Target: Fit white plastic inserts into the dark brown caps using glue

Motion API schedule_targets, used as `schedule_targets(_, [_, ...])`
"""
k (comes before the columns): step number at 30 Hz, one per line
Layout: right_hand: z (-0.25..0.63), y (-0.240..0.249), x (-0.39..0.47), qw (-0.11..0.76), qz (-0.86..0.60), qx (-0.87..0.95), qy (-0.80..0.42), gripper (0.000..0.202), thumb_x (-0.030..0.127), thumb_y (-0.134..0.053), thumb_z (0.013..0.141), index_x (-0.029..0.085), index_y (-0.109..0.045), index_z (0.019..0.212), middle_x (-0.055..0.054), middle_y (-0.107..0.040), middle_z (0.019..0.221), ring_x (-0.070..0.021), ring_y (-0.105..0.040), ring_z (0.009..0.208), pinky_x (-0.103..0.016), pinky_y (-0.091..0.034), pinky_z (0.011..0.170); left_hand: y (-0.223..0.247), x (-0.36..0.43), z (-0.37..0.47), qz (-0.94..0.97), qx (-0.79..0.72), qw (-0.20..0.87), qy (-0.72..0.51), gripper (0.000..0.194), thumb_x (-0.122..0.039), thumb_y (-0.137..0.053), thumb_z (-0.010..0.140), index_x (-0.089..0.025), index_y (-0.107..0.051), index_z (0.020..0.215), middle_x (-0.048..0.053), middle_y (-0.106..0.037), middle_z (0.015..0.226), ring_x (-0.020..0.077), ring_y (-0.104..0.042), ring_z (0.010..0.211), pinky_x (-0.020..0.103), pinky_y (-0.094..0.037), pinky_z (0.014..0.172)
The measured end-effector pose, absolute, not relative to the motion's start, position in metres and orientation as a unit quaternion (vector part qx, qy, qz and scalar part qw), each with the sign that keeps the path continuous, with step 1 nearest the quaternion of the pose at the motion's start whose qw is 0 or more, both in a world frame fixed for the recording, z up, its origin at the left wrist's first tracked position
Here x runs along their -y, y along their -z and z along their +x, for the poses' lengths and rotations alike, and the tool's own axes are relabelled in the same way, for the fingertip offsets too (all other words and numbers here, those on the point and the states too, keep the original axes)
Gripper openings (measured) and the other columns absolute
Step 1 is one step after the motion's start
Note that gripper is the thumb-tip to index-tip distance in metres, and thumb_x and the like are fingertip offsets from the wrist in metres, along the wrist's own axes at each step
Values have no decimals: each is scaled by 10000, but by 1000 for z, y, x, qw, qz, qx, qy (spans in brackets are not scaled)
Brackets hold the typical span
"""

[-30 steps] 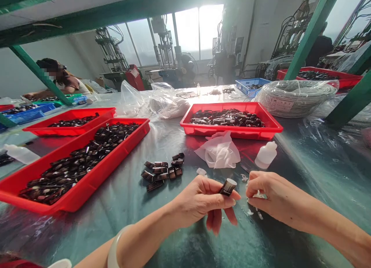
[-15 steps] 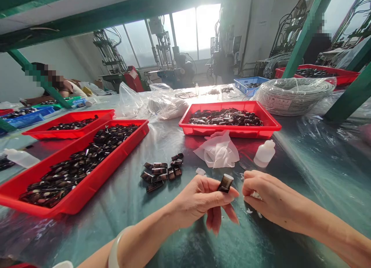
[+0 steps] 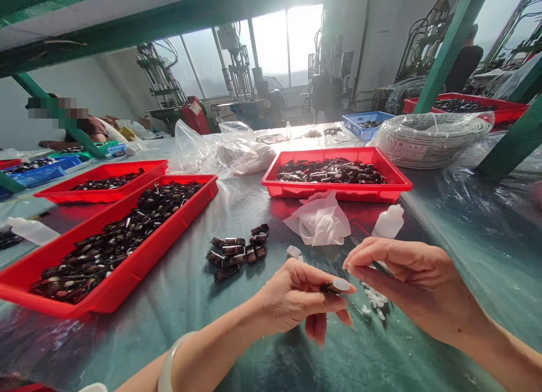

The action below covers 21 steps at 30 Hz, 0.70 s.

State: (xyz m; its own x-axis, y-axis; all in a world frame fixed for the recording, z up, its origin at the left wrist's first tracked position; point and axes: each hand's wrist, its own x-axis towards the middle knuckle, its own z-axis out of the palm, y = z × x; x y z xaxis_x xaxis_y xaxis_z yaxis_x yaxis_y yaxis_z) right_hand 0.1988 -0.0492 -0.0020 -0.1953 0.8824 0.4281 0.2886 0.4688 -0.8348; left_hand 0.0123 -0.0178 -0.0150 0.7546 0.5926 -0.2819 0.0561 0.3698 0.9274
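One dark, pale-topped piece [image 3: 334,287] is pinched between the thumb and fingers of the left hand [image 3: 305,297], its pale end towards the right hand [image 3: 404,273]. That hand's thumb and forefinger are pressed together at the tips, though whether they hold anything is too small to tell. White bits [image 3: 376,299] lie beneath it on the green table [image 3: 262,361].

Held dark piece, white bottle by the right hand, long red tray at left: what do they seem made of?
Dark piece: probably hard, semi-glossy plastic, given its smooth side; its pale oval end could be another material.
White bottle: likely matte plastic; milky, softly translucent walls.
Red tray: apparently moulded plastic, slightly glossy; even colour, light along rim.
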Motion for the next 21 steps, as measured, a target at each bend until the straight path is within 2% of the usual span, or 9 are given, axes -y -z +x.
schedule_targets(3, [198, 2, 53, 511, -359, 710, -324, 104, 127, -582, 778, 207, -645, 756, -17, -649, 723, -131, -593, 644, -237, -455, 558, 14, 18, 13, 538, -305, 767, -171, 262, -280, -668, 711, -167, -694, 946, 32, -693, 696, 49, -512, 333, 132, -340, 305])
schedule_targets(6, [196, 1, 55, 507, -331, 729, -319, 160, 81, -573, 771, 212, -662, 798, -22, -651, 736, -128, -593, 624, -241, -460, 544, 12, 18, 14, 543, -305, 765, -165, 201, -295, -667, 709, -126, -715, 809, 26, -673, 642, 42, -492, 322, 129, -351, 313])
schedule_targets(8, [195, 1, 56, 505, -315, 746, -299, 190, 57, -566, 766, 211, -664, 817, -26, -652, 738, -129, -589, 617, -252, -465, 551, 10, 18, 14, 549, -301, 763, -162, 183, -285, -653, 724, -112, -710, 743, 20, -661, 631, 35, -488, 324, 124, -377, 330])
schedule_targets(15, [195, 0, 58, 495, -301, 788, -210, 266, -2, -572, 727, 215, -647, 861, -17, -643, 729, -133, -569, 630, -299, -464, 624, 9, 19, 13, 561, -288, 759, -163, 156, -236, -610, 766, -120, -701, 714, -32, -576, 512, 27, -485, 325, 101, -397, 345])
schedule_targets(21, [193, 1, 58, 495, -301, 794, -184, 324, -22, -585, 705, 231, -633, 902, -16, -633, 739, -139, -560, 652, -294, -466, 609, 10, 18, 13, 561, -289, 759, -160, 157, -229, -603, 771, -119, -704, 721, -9, -623, 605, 16, -473, 323, 108, -400, 352])
